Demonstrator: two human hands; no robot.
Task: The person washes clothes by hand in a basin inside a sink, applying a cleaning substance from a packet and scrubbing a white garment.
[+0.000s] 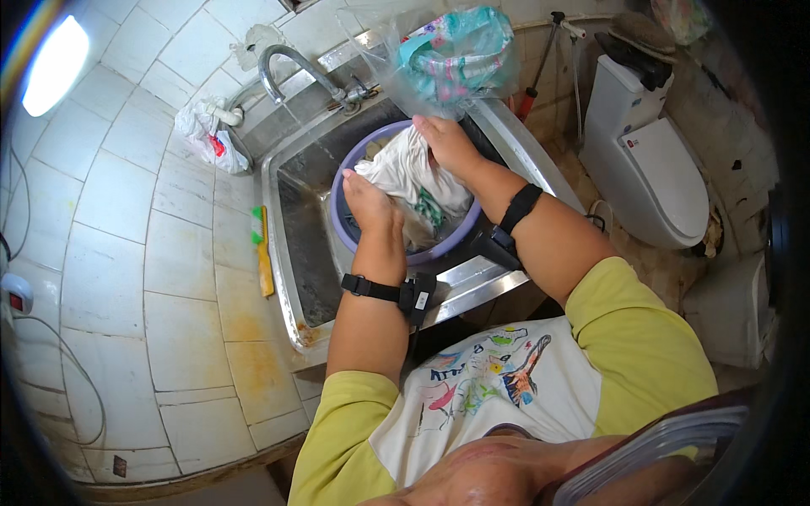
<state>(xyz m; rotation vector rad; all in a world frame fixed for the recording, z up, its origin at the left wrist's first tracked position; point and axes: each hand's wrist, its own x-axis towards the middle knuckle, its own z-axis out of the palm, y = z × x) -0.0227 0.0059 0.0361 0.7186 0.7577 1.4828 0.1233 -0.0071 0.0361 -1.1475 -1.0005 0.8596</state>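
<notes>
A white cloth with a green patterned part is bunched between my hands over a purple basin. My left hand grips the cloth's near left side, thumb on top. On the far right side, my right hand holds it with the thumb uppermost. The basin stands inside a stainless steel sink. Wet fabric and some water lie in the basin below the cloth, partly hidden by it and my hands.
A curved faucet runs a thin stream behind the basin. A clear plastic bag with teal printed contents stands at the back edge. Left of the sink are a yellow-handled brush and a white plastic bag. A toilet stands right.
</notes>
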